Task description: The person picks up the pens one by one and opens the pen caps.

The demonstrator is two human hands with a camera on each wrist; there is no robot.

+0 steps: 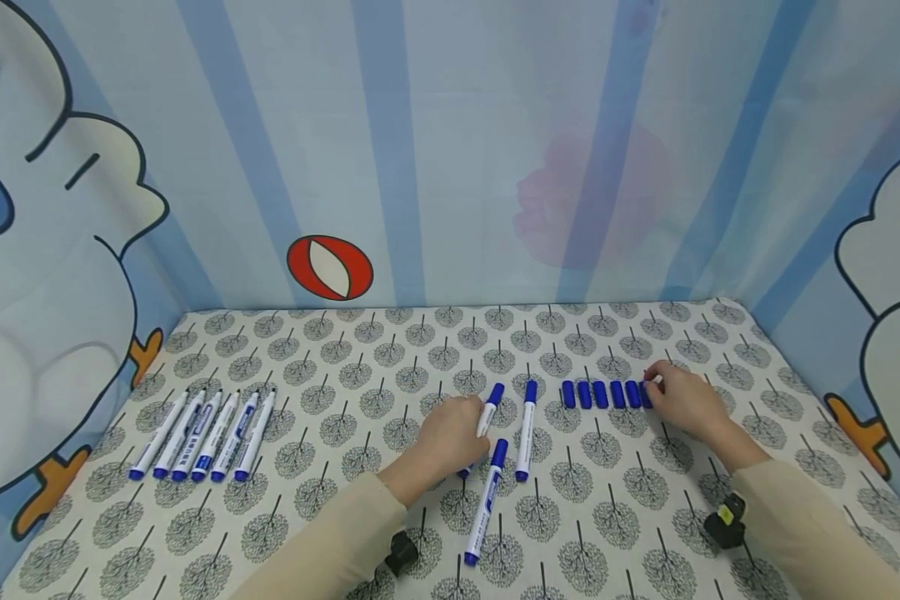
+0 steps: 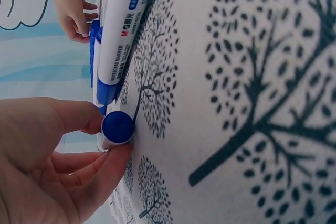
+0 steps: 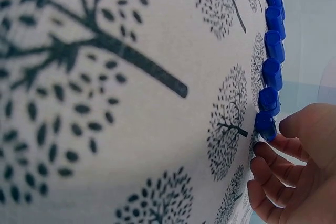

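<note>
Beige sleeves (image 1: 333,542) nearest; left hand (image 1: 450,435) pinches a marker (image 1: 487,415); right hand (image 1: 688,402), grip unclear, meets end cap (image 3: 265,124), best aligned gently.

One marker (image 1: 487,417) and endmost cap (image 1: 646,398) partly behind both hands (image 1: 453,433) (image 1: 688,405)

White-and-blue cylindrical plastic markers (image 1: 526,431): smooth, slightly glossy
Short blue cylindrical plastic caps (image 1: 602,394): smooth, glossy
White tree-printed tabletop cloth (image 1: 607,542): matt
</note>
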